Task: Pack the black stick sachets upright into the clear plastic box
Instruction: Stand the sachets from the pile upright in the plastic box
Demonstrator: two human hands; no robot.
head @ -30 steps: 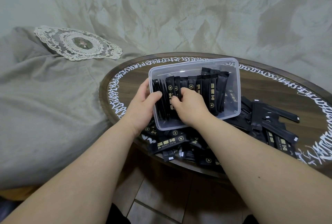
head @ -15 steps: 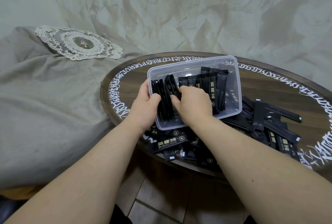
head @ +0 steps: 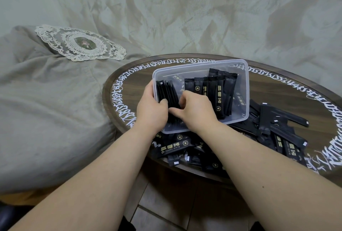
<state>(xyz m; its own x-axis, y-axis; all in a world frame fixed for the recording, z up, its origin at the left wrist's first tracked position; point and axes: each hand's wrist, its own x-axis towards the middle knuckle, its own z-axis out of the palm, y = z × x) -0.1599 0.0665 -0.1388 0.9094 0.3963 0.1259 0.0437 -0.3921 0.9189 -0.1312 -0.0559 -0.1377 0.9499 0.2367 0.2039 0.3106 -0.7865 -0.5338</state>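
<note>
The clear plastic box (head: 200,63) sits tilted on a heap of loose black stick sachets (head: 174,147). Inside, one group of sachets (head: 215,90) stands upright at the right. A second bundle (head: 166,91) leans against the left wall. My left hand (head: 150,109) grips the box's left wall, fingers outside and thumb inside against the bundle. My right hand (head: 194,110) reaches into the box, its fingers and thumb curled round the lower part of that left bundle. The bundle's lower ends are hidden behind my hands.
A round dark wooden table (head: 129,90) with white script along its rim carries everything. More loose sachets (head: 277,127) lie piled right of the box. A grey cover with a lace doily (head: 79,42) lies to the left. Tiled floor (head: 166,203) shows below the table edge.
The left bundle has been pushed over against the box's left wall, opening a gap to the right group. Both hands stayed on the box and bundle, and the right hand shifted slightly left.
</note>
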